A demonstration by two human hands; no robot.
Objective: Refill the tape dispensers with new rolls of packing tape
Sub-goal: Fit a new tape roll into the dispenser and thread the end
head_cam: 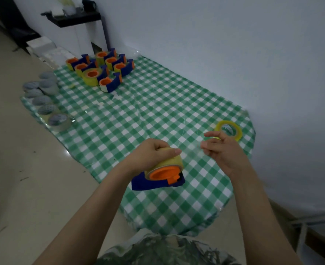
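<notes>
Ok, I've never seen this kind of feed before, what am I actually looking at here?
No machine: one camera on a person's head looks down at their bare hands. The left hand grips a yellowish tape roll seated in a blue and orange dispenser. The right hand hovers beside it, maybe drawing out clear tape; that is blurred. On the green checked cloth lie a thin yellow roll, a cluster of loaded dispensers and a row of clear rolls along its left edge.
</notes>
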